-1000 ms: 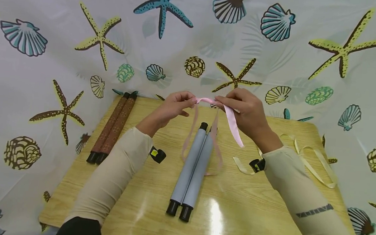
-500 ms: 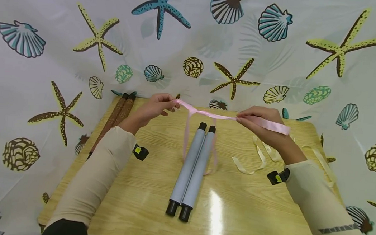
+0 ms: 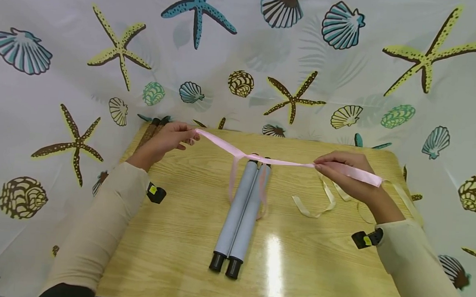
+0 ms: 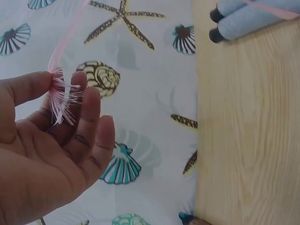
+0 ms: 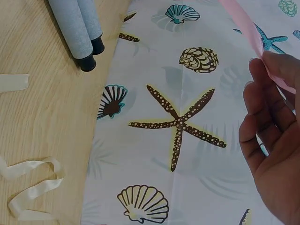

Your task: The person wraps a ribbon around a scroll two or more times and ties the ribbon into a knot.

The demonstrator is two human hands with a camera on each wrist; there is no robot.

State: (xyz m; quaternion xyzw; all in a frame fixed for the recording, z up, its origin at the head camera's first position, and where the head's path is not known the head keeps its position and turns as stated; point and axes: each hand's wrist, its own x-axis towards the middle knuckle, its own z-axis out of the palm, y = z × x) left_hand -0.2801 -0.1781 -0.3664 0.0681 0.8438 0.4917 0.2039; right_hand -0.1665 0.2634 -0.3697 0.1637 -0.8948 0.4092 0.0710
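Note:
A pink ribbon point(image 3: 222, 144) stretches between my two hands, crossed over itself above the far ends of two grey-blue scrolls point(image 3: 238, 212) with black end caps. Its loop hangs down around the scrolls. My left hand point(image 3: 169, 139) pinches one end between thumb and finger; in the left wrist view the frayed tip of the ribbon point(image 4: 63, 101) sticks out past the thumb. My right hand point(image 3: 347, 173) pinches the other side, and a tail of ribbon lies along the palm. In the right wrist view, thumb and index finger press on the ribbon point(image 5: 246, 28).
Cream ribbon point(image 3: 313, 212) lies in loose curls at the table's right. Brown patterned scrolls point(image 3: 151, 129) lie at the back left, mostly behind my left arm. A cloth point(image 3: 227, 52) printed with shells and starfish hangs behind the wooden table point(image 3: 312, 271).
My hands have moved apart, left hand leftward and right hand rightward, both lower. The pink ribbon has gone from slack to stretched, and its crossing has dropped toward the scrolls.

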